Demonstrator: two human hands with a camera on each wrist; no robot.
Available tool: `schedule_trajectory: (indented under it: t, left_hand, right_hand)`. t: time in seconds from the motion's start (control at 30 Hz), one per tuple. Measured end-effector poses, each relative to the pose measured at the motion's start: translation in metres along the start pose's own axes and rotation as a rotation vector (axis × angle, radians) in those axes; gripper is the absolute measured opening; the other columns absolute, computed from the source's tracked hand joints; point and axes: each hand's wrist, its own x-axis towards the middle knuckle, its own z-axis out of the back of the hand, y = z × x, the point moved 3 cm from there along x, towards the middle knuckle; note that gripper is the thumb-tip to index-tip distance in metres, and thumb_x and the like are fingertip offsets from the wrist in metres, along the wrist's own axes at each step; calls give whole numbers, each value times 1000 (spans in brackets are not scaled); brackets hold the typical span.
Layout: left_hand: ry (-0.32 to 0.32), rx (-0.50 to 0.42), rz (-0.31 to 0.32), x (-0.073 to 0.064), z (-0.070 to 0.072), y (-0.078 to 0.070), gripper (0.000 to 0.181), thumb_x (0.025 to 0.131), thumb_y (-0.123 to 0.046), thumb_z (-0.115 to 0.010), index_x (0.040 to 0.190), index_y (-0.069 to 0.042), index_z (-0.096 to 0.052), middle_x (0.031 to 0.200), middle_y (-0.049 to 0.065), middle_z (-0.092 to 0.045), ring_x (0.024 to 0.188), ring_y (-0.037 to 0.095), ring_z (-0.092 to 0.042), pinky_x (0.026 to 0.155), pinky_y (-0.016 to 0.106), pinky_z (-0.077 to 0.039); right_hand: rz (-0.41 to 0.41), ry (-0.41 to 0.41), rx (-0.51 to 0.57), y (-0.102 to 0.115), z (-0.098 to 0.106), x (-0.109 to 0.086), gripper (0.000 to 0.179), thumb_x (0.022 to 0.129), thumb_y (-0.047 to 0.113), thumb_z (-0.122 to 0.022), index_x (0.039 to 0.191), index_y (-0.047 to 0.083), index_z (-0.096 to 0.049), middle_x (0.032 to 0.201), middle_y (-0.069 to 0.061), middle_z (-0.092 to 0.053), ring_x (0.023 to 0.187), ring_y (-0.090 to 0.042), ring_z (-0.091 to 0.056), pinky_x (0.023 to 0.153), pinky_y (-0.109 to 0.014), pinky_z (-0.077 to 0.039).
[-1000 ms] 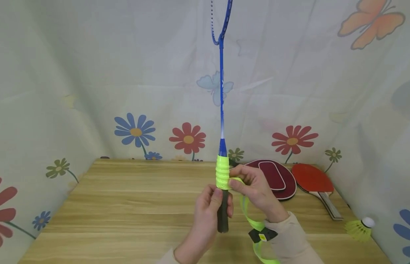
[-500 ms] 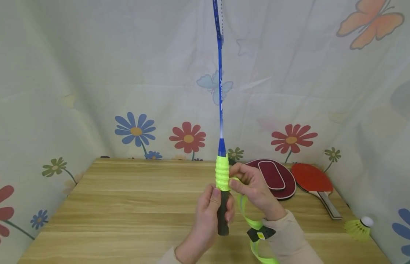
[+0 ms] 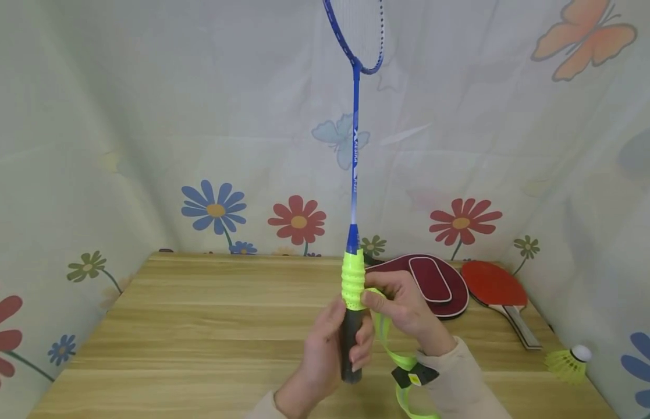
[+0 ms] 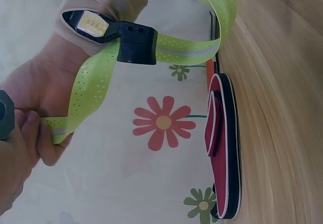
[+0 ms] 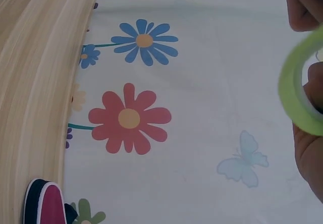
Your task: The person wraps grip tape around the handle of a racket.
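Note:
A blue badminton racket (image 3: 355, 145) stands upright, head up, its top cut off by the frame. My left hand (image 3: 322, 352) grips its black handle (image 3: 350, 343) low down, thumb just below the wrapped part. Ridged, perforated neon-yellow grip tape (image 3: 353, 279) covers the handle's upper part in several turns. My right hand (image 3: 408, 308) pinches the tape right beside the lowest turn. From there the loose tape strip (image 4: 93, 82) hangs past the right wrist in a loop, seen large in the left wrist view. In the right wrist view a curve of tape (image 5: 290, 90) partly hides the fingers.
On the wooden table (image 3: 225, 326), a maroon paddle case (image 3: 458, 285) and a red table tennis paddle (image 3: 492, 285) lie at the back right. A yellow shuttlecock (image 3: 568, 364) lies near the right edge. Flower-printed cloth (image 3: 251, 116) hangs behind. A black wrist-camera strap (image 3: 415, 375) sits on the right sleeve.
The racket has turned about its length, so its head goes from nearly edge-on to showing its strings. It sits slightly lower, and the left fingers have shifted down round the handle.

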Motion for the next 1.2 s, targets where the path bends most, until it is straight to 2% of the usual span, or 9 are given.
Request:
schedule_trajectory:
  t: [0.07,0.13,0.23,0.33,0.47,0.57,0.67,0.83,1.2]
  left_hand:
    - [-1,10,21,1,-1,0,22,106,-24,-28,116,-11,-44,74,-6,-49,52,4,-42,47,16,-38]
    - [-46,56,54,2,-2,0,18,102,-19,-40,117,-9,-43,73,-5,-51,52,5,-45,48,17,-39]
    - [-164,160,115,5,-1,2,29,96,-13,-57,119,-7,-40,70,-2,-55,52,7,-50,51,21,-44]
    - [-290,268,158,7,2,4,40,91,-10,-66,119,-5,-37,76,4,-59,60,13,-57,59,26,-50]
    - [-417,387,148,8,7,4,42,89,-14,-71,114,0,-42,94,10,-60,78,19,-61,72,33,-53]
    - [-475,440,109,8,10,4,37,88,-16,-74,108,2,-49,95,11,-61,80,21,-62,74,35,-54]
    - [-488,444,66,7,11,5,30,88,-13,-73,103,3,-53,89,10,-63,74,19,-62,71,34,-55]
    - [-449,407,33,7,9,4,26,91,-13,-69,101,6,-54,88,9,-66,70,17,-64,70,34,-56]
    - [-404,371,78,8,5,4,24,96,-17,-62,102,4,-54,91,11,-67,71,16,-66,72,37,-57]
  right_hand:
    - [24,-35,-52,5,0,-1,21,95,10,-63,105,-9,-67,96,-3,-73,77,-14,-66,67,-30,-56]
    - [36,-76,-104,9,1,-3,19,94,8,-64,102,-8,-68,91,-5,-72,71,-13,-64,62,-30,-55]
    - [29,-139,-163,13,2,-6,14,91,2,-65,101,-5,-70,88,-6,-72,67,-14,-61,59,-29,-54]
    - [15,-207,-218,16,4,-8,16,88,-4,-65,102,-4,-71,88,-7,-72,68,-15,-61,58,-29,-53]
    - [-5,-274,-265,18,6,-11,19,86,-6,-67,104,-3,-71,90,-8,-72,70,-17,-64,59,-30,-55]
    - [-21,-299,-285,18,7,-12,19,85,-6,-69,104,-3,-71,90,-8,-73,71,-17,-65,60,-31,-56]
    - [-34,-322,-296,18,9,-13,19,83,-6,-71,102,-2,-72,89,-8,-73,71,-17,-66,60,-31,-57]
    - [-49,-340,-296,18,11,-13,18,82,-6,-73,99,-2,-72,89,-7,-73,69,-16,-66,59,-30,-56]
    - [-48,-323,-211,19,11,-12,18,83,-6,-71,100,-7,-71,91,-8,-74,74,-19,-69,63,-32,-58]
